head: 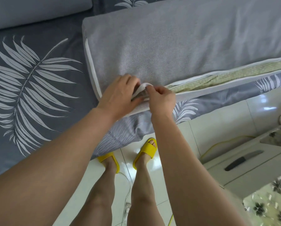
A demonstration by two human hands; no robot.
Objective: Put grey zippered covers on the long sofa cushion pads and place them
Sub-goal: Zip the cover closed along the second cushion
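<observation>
Two feet in yellow slippers [146, 152] stand on glossy white floor tiles [218, 121], where a yellow cable [218, 144] trails. To the right, a knife [243, 159] lies on a white desk [258, 173], beside a floral cloth [270, 206]. Both hands meet at the near corner of the long cushion. The left hand [120, 95] grips the white zip edging [143, 87] with curled fingers, and the right hand [161, 97] pinches the same edging, touching the left. The grey cover [169, 46] wraps the cushion, which lies on the sofa's front edge. Its zip gapes to the right, showing the pale green pad [218, 74] inside. The sofa seat [30, 87] wears dark grey fabric printed with white leaves. A second grey cushion [30, 12] lies at the back.
</observation>
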